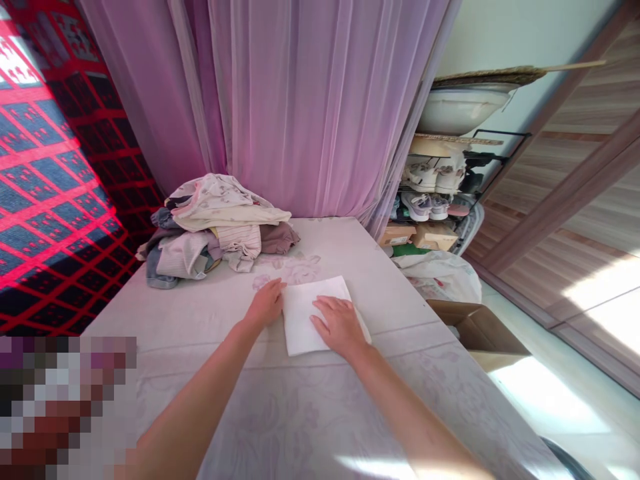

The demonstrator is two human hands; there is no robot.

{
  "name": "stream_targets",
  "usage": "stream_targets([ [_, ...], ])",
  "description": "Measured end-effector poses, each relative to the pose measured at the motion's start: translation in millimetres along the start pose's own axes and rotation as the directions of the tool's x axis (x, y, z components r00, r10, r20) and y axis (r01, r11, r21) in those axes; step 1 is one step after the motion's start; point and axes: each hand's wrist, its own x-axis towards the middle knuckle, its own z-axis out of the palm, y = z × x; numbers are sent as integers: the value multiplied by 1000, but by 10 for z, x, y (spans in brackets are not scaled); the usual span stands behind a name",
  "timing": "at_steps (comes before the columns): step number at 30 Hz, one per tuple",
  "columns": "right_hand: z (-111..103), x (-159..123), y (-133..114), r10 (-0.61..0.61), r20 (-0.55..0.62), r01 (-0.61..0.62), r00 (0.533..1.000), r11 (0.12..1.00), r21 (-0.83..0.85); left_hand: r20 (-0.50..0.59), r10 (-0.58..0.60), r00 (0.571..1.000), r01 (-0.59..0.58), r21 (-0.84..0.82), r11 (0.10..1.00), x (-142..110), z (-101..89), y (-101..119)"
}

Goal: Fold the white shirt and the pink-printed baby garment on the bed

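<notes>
Well, flat and open, nothing clamped

Both grips lie spread and palm-down: the left hand [265,304] touches the left edge of the folded white cloth [313,315], while the right hand [340,325] rests on top of it. The cloth sits on the floral bed sheet [370,280], squarish, its far edge running left to right with a slight skew (no clear long axis). A heap of clothes [215,230] lies far left, apart from the hands. A sheer mauve curtain [300,100] hangs beyond, and a cardboard box [475,333] and shoe rack [435,187] stand off to the right.
</notes>
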Motion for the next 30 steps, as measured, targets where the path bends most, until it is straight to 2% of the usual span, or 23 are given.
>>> stream_targets([
  [2,7,-98,-237,-90,15,90,996,995,44,-27,23,999,-23,-4,1000,-103,-79,-80],
  [5,96,-227,-494,-116,38,116,992,993,-1,-23,129,991,-128,31,991,-264,-131,-72],
  [8,212,-293,-562,-110,48,113,993,990,-88,16,211,977,-211,95,973,-363,-149,5],
  [11,247,-301,-513,-96,42,98,995,994,-57,57,212,976,-217,108,970,-390,-174,61],
  [13,188,-281,-457,-49,-18,50,999,997,55,70,211,975,-217,97,971,-372,-188,78],
  [16,-32,-222,-349,60,-122,-25,991,962,272,52,196,979,-197,17,980,-291,-184,99],
  [19,-358,-163,-205,222,-192,-114,956,884,454,11,120,993,-114,-227,967,-191,-189,159],
  [21,-595,-149,-98,352,-231,-162,907,798,580,7,65,998,-53,-508,860,-166,-260,233],
  [24,-909,-147,43,510,-224,-160,830,603,781,4,13,1000,-3,-848,529,-215,-524,391],
  [25,-984,-136,78,543,-207,-140,814,530,836,1,-5,1000,4,-900,435,-241,-642,448],
  [27,-1059,-75,124,578,-166,-94,799,393,915,8,-48,999,23,-948,318,-272,-866,549],
  [30,-939,126,143,585,-64,-86,808,225,971,53,-114,992,80,-965,251,-238,-1009,594],
])
